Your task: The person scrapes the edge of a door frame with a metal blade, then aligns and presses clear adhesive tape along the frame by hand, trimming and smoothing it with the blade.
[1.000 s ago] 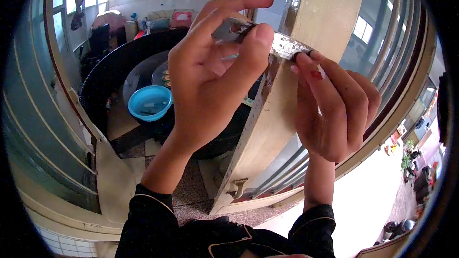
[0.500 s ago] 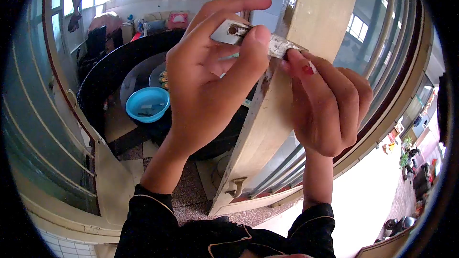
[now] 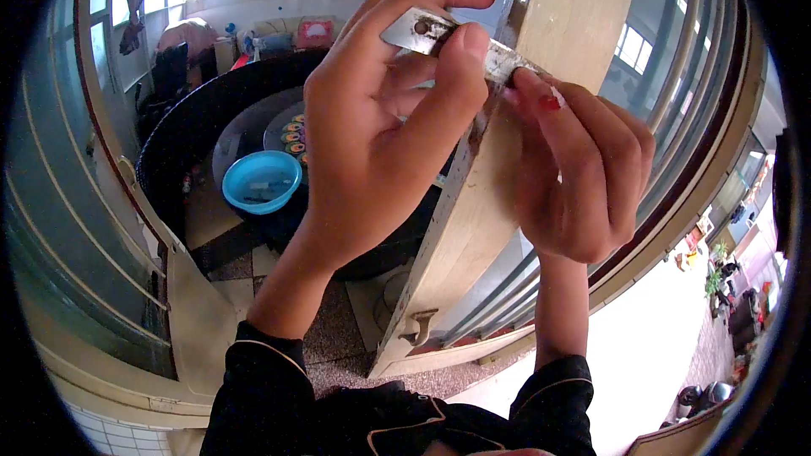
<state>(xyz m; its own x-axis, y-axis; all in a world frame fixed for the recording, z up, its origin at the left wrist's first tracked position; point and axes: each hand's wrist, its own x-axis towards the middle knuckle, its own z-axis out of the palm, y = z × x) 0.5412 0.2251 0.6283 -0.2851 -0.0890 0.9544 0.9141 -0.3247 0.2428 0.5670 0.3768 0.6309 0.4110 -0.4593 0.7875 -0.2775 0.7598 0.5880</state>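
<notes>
A flat metal plate [image 3: 409,31], smeared with white and dark marks and with a round hole near its left end, is held up at the top centre. The thumb of my left hand [image 3: 359,135] presses on its middle, while one finger stretches out above it. At the plate's right end, the fingertips of my right hand [image 3: 591,165] pinch it. A red mark shows on one right finger. Just behind the plate stands the edge of a cream door [image 3: 481,173]; whether the plate touches that edge I cannot tell.
A lever handle [image 3: 419,328] sits low on the door. Beyond the doorway, a blue basin [image 3: 262,181] stands on a round dark table, with a black curved rim [image 3: 182,127] around it. Barred glass panels [image 3: 76,203] flank me on the left and right.
Both hands have risen slightly. The metal plate has moved up and a little to the right with them, still in the same grip.
</notes>
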